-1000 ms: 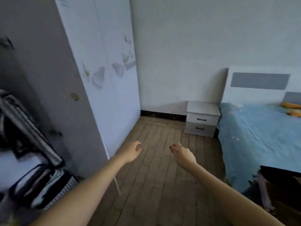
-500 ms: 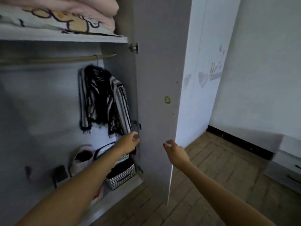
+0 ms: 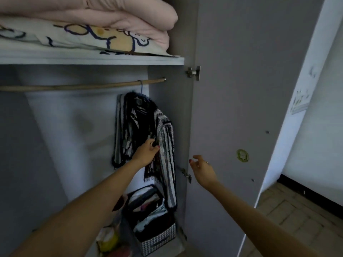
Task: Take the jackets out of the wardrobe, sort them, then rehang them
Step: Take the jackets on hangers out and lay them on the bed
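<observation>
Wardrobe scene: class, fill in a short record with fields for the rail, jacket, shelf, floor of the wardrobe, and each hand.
rail: wooden rod, one hanger on it
jacket: black and white, hanging at the rod's right end
shelf: folded bedding
floor: checked basket
left hand: on the jacket
right hand: held apart, holding nothing, beside the open door
</observation>
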